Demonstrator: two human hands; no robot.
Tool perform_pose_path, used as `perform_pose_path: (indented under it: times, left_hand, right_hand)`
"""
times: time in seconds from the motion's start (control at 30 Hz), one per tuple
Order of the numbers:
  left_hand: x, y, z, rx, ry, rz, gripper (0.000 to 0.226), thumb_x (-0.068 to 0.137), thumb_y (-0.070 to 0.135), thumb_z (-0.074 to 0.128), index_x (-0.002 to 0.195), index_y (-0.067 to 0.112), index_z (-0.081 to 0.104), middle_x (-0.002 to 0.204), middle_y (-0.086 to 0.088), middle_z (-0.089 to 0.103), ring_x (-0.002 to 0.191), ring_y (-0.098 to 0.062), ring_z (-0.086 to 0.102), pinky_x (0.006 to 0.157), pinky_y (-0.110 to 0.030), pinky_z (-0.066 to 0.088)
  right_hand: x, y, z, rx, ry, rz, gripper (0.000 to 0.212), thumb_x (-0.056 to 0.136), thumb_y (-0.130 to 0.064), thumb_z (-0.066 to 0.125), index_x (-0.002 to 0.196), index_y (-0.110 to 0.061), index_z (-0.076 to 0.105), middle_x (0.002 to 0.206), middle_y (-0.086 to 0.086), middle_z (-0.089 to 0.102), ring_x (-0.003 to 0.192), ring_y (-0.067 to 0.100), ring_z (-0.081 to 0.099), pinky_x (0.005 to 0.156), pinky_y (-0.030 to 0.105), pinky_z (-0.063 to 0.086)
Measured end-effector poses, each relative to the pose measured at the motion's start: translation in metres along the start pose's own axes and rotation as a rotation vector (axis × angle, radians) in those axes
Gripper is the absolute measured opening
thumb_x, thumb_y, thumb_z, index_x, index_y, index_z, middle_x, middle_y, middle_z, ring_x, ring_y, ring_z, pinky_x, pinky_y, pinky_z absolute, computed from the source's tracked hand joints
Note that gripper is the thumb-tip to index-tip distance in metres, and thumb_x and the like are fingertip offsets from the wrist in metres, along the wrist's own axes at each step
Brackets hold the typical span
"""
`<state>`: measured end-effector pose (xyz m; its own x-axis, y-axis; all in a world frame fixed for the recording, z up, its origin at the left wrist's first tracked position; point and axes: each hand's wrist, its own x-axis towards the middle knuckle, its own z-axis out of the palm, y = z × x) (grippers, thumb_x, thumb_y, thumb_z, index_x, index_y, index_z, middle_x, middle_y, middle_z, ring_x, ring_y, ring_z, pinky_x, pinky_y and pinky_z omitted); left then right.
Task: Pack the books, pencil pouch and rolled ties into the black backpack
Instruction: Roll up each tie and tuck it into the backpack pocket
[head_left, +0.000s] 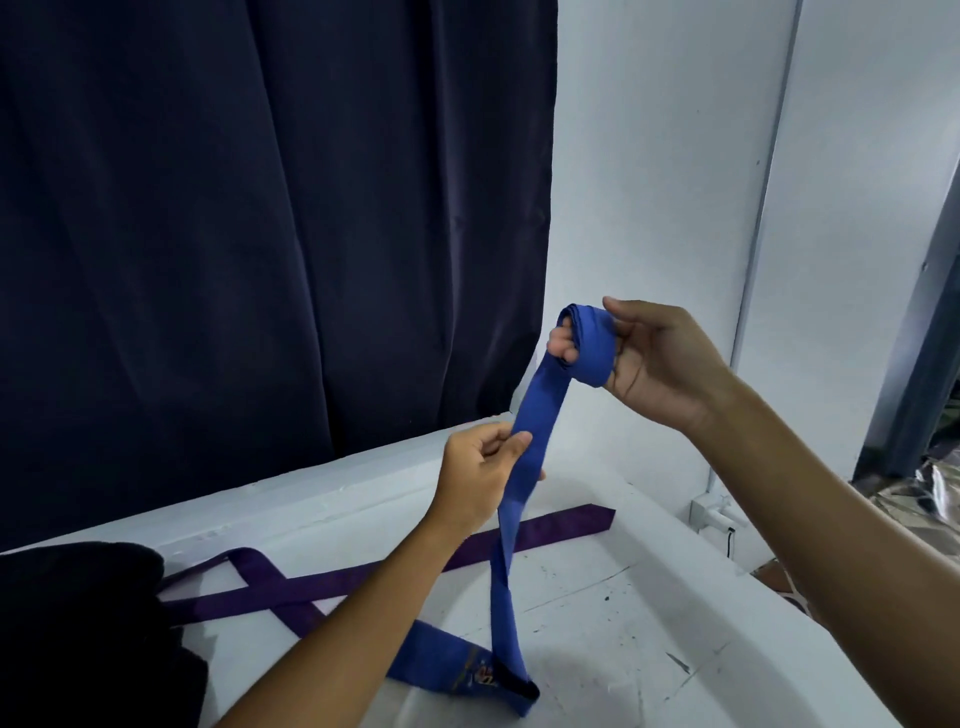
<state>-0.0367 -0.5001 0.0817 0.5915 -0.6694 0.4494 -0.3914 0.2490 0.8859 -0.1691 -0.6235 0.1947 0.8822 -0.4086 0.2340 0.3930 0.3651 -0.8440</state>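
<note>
While both hands grip blue tie, purple tie lies on white table; dark curtain behind.

Royal blue tie with a small gold embroidered mark near its wide end, plain purple tie (darker, duller), white bench scuffed with dark specks, navy curtain.

— Where's the blue tie?
— Partly rolled around the right hand's fingers, the strip running down through the left hand's pinch.
— The purple tie?
— Flat, unrolled, below both hands.
— The black backpack?
— Far left of them.
</note>
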Motion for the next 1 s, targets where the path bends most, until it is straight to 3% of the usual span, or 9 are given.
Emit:
perform_pose_path:
  times: [0.17, 0.3, 0.37, 0.47, 0.53, 0.63, 0.8, 0.9, 1.0]
  left_hand:
    - [-0.018, 0.014, 0.009, -0.193, -0.071, -0.152, 0.011, 0.093, 0.009, 0.061, 0.101, 0.005, 0.068, 0.076, -0.007, 0.074, 0.062, -0.024, 0.071, 0.057, -0.030, 0.057]
    - [-0.020, 0.023, 0.005, -0.374, -0.069, -0.262, 0.036, 0.093, 0.009, 0.061, 0.126, 0.023, 0.056, 0.079, -0.008, 0.074, 0.068, -0.019, 0.070, 0.056, -0.028, 0.055]
    - [-0.017, 0.029, 0.000, -0.444, -0.071, -0.320, 0.034, 0.095, 0.008, 0.058, 0.124, 0.024, 0.056, 0.077, -0.008, 0.072, 0.064, -0.014, 0.067, 0.054, -0.026, 0.053]
    - [-0.009, 0.031, -0.014, -0.400, -0.120, -0.410, 0.021, 0.097, 0.008, 0.055, 0.118, 0.007, 0.060, 0.074, -0.004, 0.070, 0.053, -0.011, 0.061, 0.050, -0.023, 0.049]
    - [-0.006, 0.027, -0.024, -0.286, -0.186, -0.469, 0.013, 0.097, 0.011, 0.054, 0.105, 0.001, 0.059, 0.059, -0.003, 0.060, 0.043, -0.011, 0.050, 0.045, -0.021, 0.043]
    - [-0.010, 0.015, -0.036, -0.133, -0.282, -0.552, 0.017, 0.095, 0.024, 0.060, 0.090, 0.010, 0.053, 0.047, 0.000, 0.045, 0.039, -0.010, 0.036, 0.042, -0.020, 0.034]
    - [-0.022, -0.003, -0.046, 0.228, -0.575, -0.506, 0.048, 0.068, 0.049, 0.073, 0.095, 0.012, 0.059, 0.058, -0.003, 0.056, 0.047, -0.009, 0.045, 0.051, -0.021, 0.041]
    - [-0.026, -0.021, -0.046, 0.321, -0.679, -0.536, 0.053, 0.074, 0.060, 0.072, 0.088, 0.010, 0.062, 0.056, -0.004, 0.058, 0.048, -0.009, 0.048, 0.053, -0.021, 0.043]
    - [-0.034, -0.049, -0.042, 0.127, -0.661, -0.637, 0.057, 0.070, 0.070, 0.067, 0.078, 0.013, 0.066, 0.063, -0.013, 0.050, 0.044, -0.016, 0.044, 0.046, -0.023, 0.041]
  right_hand:
    - [0.010, 0.023, -0.006, -0.116, 0.113, -0.130, 0.031, 0.099, -0.014, 0.043, 0.117, 0.008, 0.053, 0.111, 0.029, 0.065, 0.099, 0.038, 0.068, 0.087, 0.039, 0.057]
    - [0.009, 0.042, -0.013, -0.462, 0.133, -0.206, 0.034, 0.103, -0.027, 0.040, 0.109, -0.001, 0.061, 0.109, 0.021, 0.069, 0.099, 0.028, 0.070, 0.087, 0.038, 0.054]
    - [0.007, 0.051, -0.018, -0.730, 0.065, -0.212, 0.058, 0.099, -0.047, 0.039, 0.105, 0.005, 0.064, 0.103, 0.023, 0.069, 0.097, 0.030, 0.069, 0.088, 0.041, 0.054]
    - [0.001, 0.064, -0.023, -1.013, -0.098, -0.094, 0.110, 0.077, -0.086, 0.033, 0.097, 0.021, 0.049, 0.096, 0.041, 0.052, 0.080, 0.047, 0.052, 0.088, 0.061, 0.046]
    - [-0.004, 0.069, -0.025, -1.094, -0.215, 0.021, 0.115, 0.073, -0.091, 0.025, 0.090, 0.020, 0.048, 0.087, 0.039, 0.050, 0.071, 0.043, 0.043, 0.076, 0.049, 0.045]
    - [-0.017, 0.082, -0.032, -1.043, -0.283, 0.302, 0.098, 0.085, -0.077, 0.024, 0.101, 0.010, 0.064, 0.091, 0.023, 0.069, 0.077, 0.029, 0.062, 0.080, 0.032, 0.050]
    - [-0.049, 0.114, -0.047, -0.915, -0.453, 0.581, 0.050, 0.081, -0.037, 0.065, 0.106, 0.007, 0.065, 0.093, 0.016, 0.073, 0.082, 0.031, 0.071, 0.073, 0.030, 0.055]
    - [-0.074, 0.131, -0.055, -0.729, -0.488, 0.591, 0.025, 0.083, -0.016, 0.064, 0.101, 0.001, 0.068, 0.085, 0.010, 0.073, 0.070, 0.024, 0.070, 0.069, 0.031, 0.056]
    - [-0.099, 0.145, -0.062, -0.377, -0.428, 0.477, 0.012, 0.082, -0.016, 0.067, 0.089, -0.011, 0.075, 0.077, 0.008, 0.072, 0.061, 0.017, 0.068, 0.060, 0.026, 0.056]
